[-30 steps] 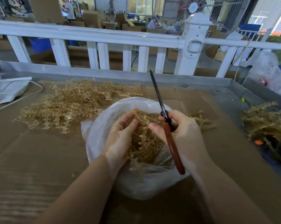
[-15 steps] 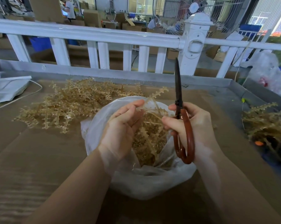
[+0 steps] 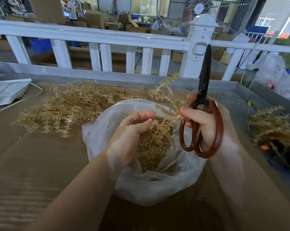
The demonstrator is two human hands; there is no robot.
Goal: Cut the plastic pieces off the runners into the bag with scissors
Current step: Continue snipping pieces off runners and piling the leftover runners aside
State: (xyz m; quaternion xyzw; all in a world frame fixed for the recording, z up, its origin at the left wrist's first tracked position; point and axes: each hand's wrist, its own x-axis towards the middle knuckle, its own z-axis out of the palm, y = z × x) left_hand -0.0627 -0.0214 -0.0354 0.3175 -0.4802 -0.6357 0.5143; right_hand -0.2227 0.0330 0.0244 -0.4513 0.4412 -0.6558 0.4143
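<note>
Cardboard (image 3: 40,164) is topped by a clear plastic bag (image 3: 157,189) of cut pieces. Scissors (image 3: 203,104), blades closed and upright, are gripped by the right hand (image 3: 206,124), whose fingertips pinch a runner (image 3: 166,104). Another runner (image 3: 159,129) is held in the left hand (image 3: 132,132).

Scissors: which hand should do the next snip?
The right hand: it already holds the scissors, blades shut and pointing up. The left hand holds the runner over the bag.
</note>
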